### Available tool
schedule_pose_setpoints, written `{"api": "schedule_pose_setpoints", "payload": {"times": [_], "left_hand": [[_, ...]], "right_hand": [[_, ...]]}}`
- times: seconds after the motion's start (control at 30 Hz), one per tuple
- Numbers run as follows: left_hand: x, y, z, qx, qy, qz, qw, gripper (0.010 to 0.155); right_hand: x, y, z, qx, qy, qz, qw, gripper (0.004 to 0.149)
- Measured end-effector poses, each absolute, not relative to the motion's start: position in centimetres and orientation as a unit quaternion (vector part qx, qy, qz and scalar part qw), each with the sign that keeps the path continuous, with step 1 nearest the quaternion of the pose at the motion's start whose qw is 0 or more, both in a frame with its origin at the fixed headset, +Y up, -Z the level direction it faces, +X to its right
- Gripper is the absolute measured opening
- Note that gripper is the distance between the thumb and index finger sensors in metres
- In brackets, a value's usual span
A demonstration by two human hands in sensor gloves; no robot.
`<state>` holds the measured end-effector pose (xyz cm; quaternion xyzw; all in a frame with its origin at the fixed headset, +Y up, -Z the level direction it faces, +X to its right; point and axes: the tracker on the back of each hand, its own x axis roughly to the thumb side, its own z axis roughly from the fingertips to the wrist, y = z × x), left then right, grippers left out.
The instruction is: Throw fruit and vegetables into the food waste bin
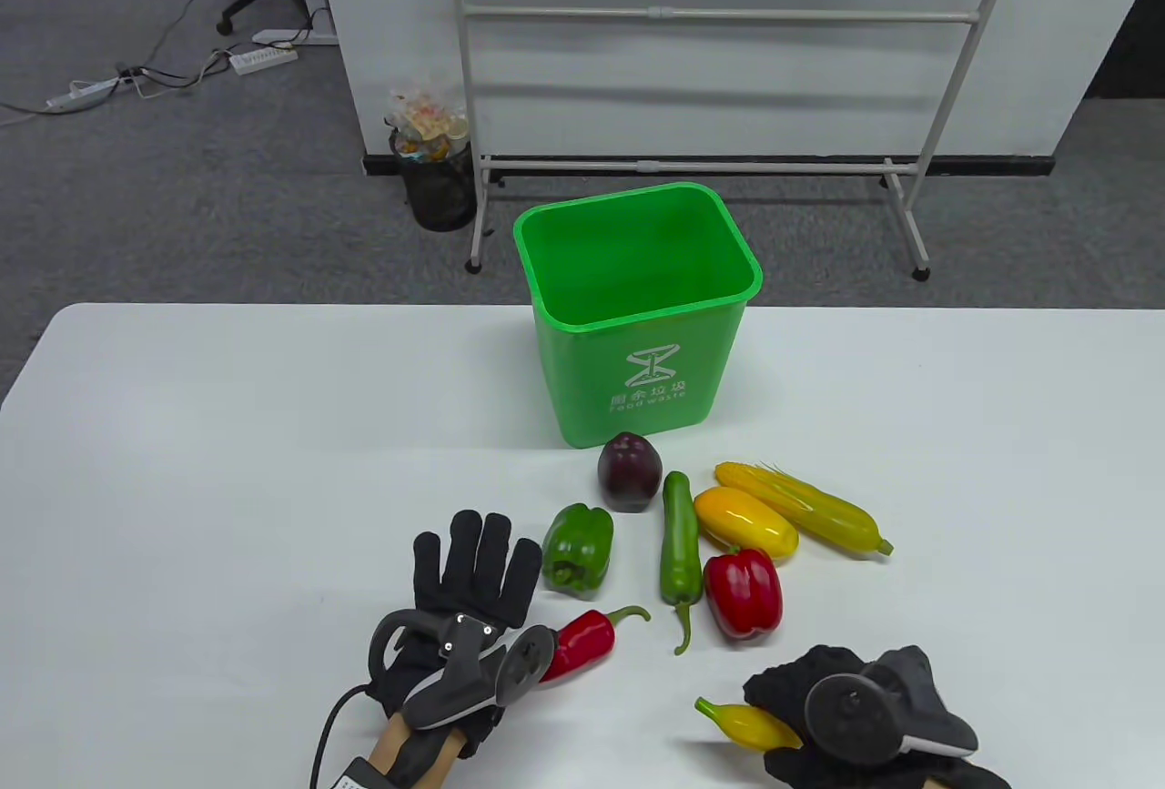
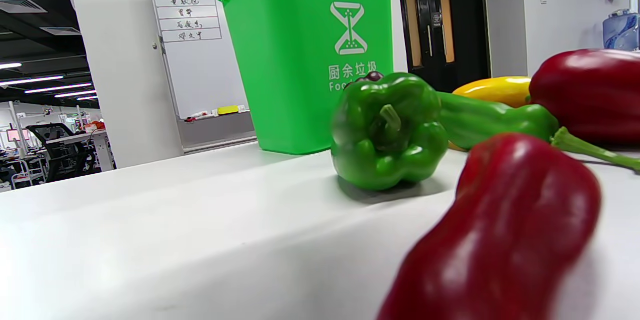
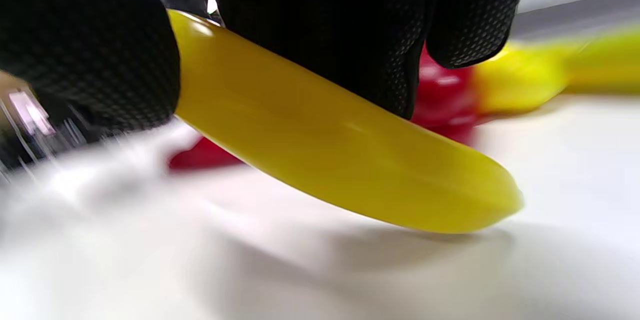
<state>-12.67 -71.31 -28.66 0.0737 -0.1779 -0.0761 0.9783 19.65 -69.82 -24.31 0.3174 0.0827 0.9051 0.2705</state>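
Both hands are covered by black knit gloves with a fine dotted texture, seen close up in the right wrist view. A tracker (image 1: 473,666) in dark grey and black, with a lighter grey band, a ring-shaped loop and a round disc face, is strapped to the back of the left hand (image 1: 478,575). A black cable is led from it toward the wrist. A similar grey-and-black tracker (image 1: 878,703) with a round disc is carried on the right hand (image 1: 819,707).

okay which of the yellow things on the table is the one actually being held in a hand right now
The small yellow chili, gripped by the right hand at the near edge. The yellow pepper and the corn cob lie untouched near the green bin.
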Motion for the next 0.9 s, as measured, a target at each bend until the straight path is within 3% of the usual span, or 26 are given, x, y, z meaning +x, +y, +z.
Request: {"api": "schedule_pose_setpoints", "payload": {"times": [0.1,0.2,0.27,0.37,0.43,0.5,0.67,0.9], "left_hand": [[-13.0,-71.1,-28.7,0.076,-0.175,-0.068,0.979,0.090],[-13.3,-71.0,-28.7,0.073,-0.172,-0.046,0.981,0.090],[-13.2,-71.1,-28.8,0.071,-0.174,-0.041,0.981,0.090],[-13.2,-71.4,-28.8,0.070,-0.178,-0.053,0.980,0.090],[-13.3,-71.5,-28.7,0.066,-0.177,-0.052,0.981,0.090],[-13.5,-71.4,-28.8,0.068,-0.176,-0.049,0.981,0.090],[-13.7,-71.4,-28.9,0.066,-0.174,-0.047,0.981,0.089],[-13.3,-71.4,-28.8,0.067,-0.177,-0.045,0.981,0.089]], "right_hand": [[19.8,-66.5,-26.6,0.295,0.126,0.796,0.513,0.074],[18.5,-59.0,-32.3,0.271,0.063,0.688,0.670,0.074],[17.5,-53.7,-36.9,0.208,0.004,0.645,0.735,0.074],[16.5,-50.2,-42.1,0.084,0.005,0.678,0.731,0.084],[16.4,-50.1,-43.0,0.027,0.031,0.775,0.631,0.092],[16.3,-50.6,-42.1,0.032,-0.020,0.797,0.603,0.090],[17.2,-53.5,-38.7,0.117,-0.035,0.830,0.545,0.081],[18.5,-58.6,-34.3,0.178,-0.098,0.913,0.353,0.075]]}}
